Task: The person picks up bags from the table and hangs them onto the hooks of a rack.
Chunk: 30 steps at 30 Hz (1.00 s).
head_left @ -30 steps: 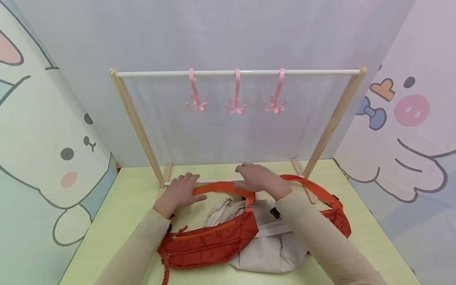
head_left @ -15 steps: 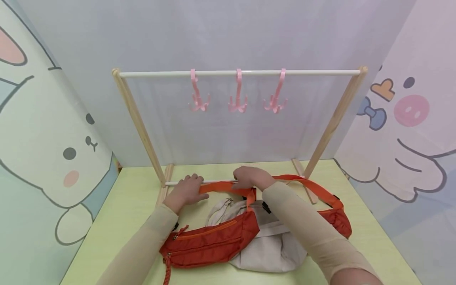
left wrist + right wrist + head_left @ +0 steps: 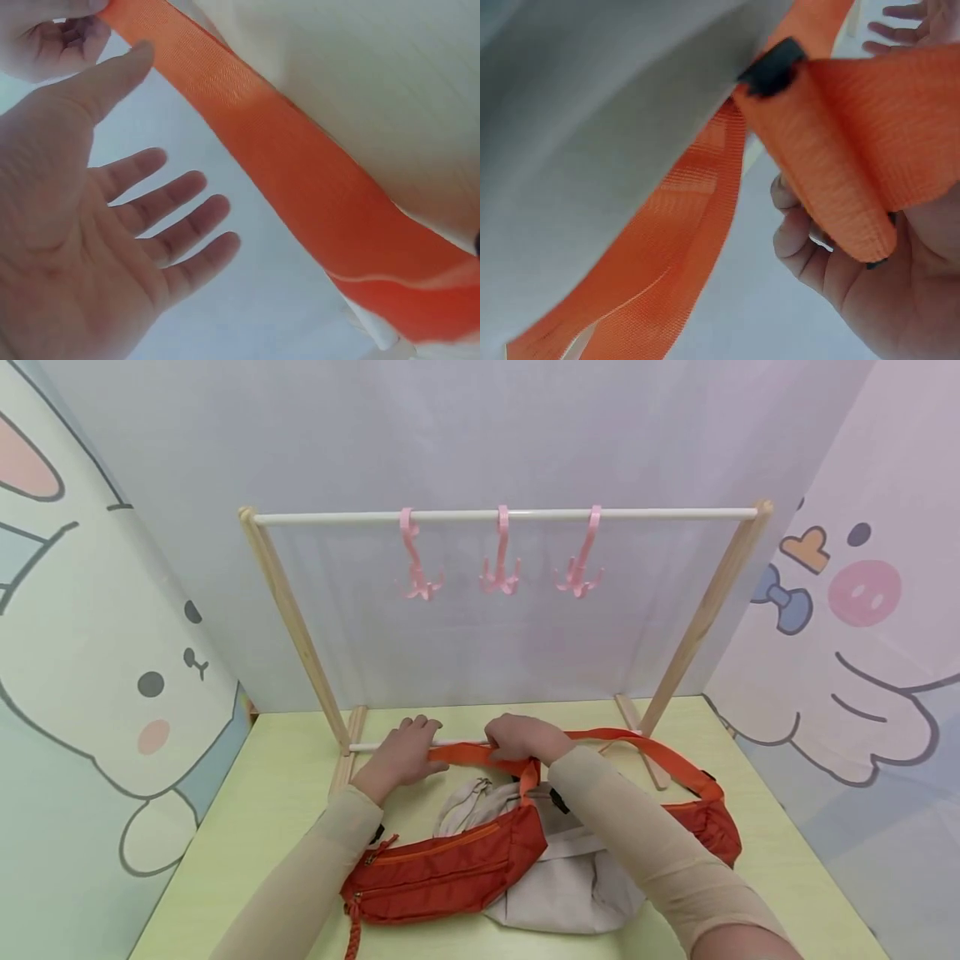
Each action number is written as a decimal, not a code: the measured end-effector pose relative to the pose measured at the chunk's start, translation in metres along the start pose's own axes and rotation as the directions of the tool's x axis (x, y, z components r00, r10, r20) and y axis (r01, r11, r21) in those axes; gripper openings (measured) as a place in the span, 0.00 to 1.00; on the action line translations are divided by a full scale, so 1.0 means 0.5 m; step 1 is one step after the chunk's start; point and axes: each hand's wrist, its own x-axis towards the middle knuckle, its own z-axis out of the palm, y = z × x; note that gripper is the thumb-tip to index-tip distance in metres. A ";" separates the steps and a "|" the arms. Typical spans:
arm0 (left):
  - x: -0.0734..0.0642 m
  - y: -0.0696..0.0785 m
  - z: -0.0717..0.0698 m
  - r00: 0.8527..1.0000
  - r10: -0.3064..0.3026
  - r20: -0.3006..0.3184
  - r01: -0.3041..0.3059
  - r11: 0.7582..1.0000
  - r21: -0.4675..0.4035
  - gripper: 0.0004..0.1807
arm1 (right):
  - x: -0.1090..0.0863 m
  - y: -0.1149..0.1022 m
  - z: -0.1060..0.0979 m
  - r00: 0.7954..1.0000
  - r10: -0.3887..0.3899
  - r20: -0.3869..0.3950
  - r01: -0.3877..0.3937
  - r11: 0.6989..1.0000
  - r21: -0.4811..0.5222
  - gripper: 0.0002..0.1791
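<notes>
A small wooden rack stands at the back of the pale green table, its white top rail carrying three pink hooks that hang bare, with cartoon-animal panels closing in both sides. The rack's low white crossbar runs just behind the hands. Starting from the left, the person's left hand lies with its fingers spread and relaxed; the wrist view shows the palm open and the thumb tip against the edge of the orange strap, not curled round it. Just beside it, the right hand has its fingers curled over the same strap, pinching a fold of the webbing near a black buckle. The strap leads down to the orange waist bag, which lies flat toward the table's front edge, overlapping a beige cloth bag. Farther right, the strap arcs past the rack's right foot to another orange fabric piece.
</notes>
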 end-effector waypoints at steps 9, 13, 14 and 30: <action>0.019 0.011 -0.008 0.998 0.044 -0.050 -0.050 0.992 -0.119 0.51 | -0.018 -0.022 -0.022 0.985 -0.090 -0.146 0.073 0.990 -0.117 0.11; 0.027 0.010 -0.012 0.998 0.049 -0.047 -0.056 0.986 -0.155 0.50 | -0.036 -0.040 -0.035 0.969 -0.124 -0.213 0.085 0.979 -0.184 0.11; 0.028 0.010 -0.014 0.997 0.054 -0.048 -0.061 0.986 -0.157 0.49 | -0.041 -0.044 -0.038 0.965 -0.133 -0.227 0.086 0.975 -0.204 0.11; 0.038 0.010 -0.036 0.984 0.121 -0.129 -0.147 0.965 -0.215 0.21 | -0.098 -0.075 -0.074 0.904 -0.218 -0.368 0.068 0.923 -0.379 0.06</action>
